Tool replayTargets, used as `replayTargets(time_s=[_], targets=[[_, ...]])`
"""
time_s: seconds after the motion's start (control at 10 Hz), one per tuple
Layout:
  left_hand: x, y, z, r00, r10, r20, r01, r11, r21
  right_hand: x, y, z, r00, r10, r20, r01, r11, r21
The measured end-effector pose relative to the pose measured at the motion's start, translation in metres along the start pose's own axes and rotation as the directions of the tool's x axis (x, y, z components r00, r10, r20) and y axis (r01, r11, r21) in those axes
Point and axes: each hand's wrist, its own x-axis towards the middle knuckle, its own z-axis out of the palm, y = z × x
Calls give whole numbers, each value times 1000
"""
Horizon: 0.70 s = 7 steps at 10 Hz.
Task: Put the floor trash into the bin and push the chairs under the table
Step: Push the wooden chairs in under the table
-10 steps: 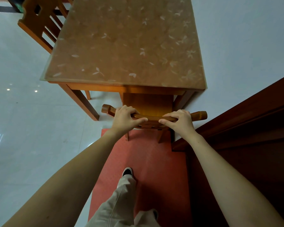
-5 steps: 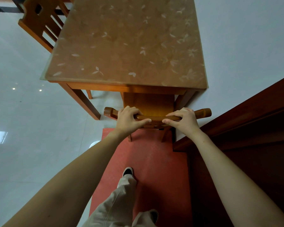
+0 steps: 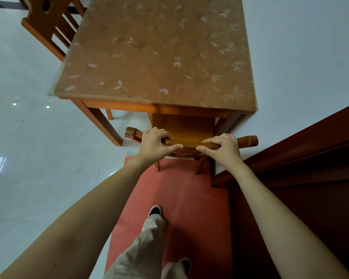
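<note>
The setting is a domestic dining area. A rectangular wooden bench [image 3: 155,57] stands against a plain white wall [image 3: 302,47] and carries a translucent protective cover printed with a pale leaf pattern. Two matching wooden dining chairs accompany it: one chair [image 3: 189,135] at the near end, its seat partly under the top, and a slat-backed chair [image 3: 48,23] along the left side. The floor [image 3: 28,148] is glossy white tile that reflects ceiling lights. A red mat [image 3: 179,198] lies beside a dark wooden door frame [image 3: 300,158].
</note>
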Motion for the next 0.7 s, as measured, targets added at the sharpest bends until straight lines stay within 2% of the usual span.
replayTargets(time_s=[0.2, 0.3, 0.4, 0.5, 0.6, 0.7], targets=[[-2, 1, -1, 1000, 17, 3, -17, 999, 36, -1, -2, -1, 1000, 8, 23, -7, 1000, -13], [-4, 3, -4, 999, 21, 28, -23, 998, 62, -3, -5, -2, 997, 63, 48, -62, 998, -12], [-9, 4, -6, 999, 43, 6, -43, 998, 51, -9, -10, 0, 993, 115, 18, -116, 992, 46], [-17, 4, -6, 998, 33, -52, -33, 999, -4, -19, -19, 6, 986, 147, -75, -137, 984, 116], [-27, 5, -9, 996, 27, -81, -33, 997, -72, -29, -23, 13, 974, 136, -182, -108, 982, 153], [-36, 10, -19, 999, 19, -46, -25, 992, -127, -34, -32, 11, 974, 107, -201, -75, 984, 162]])
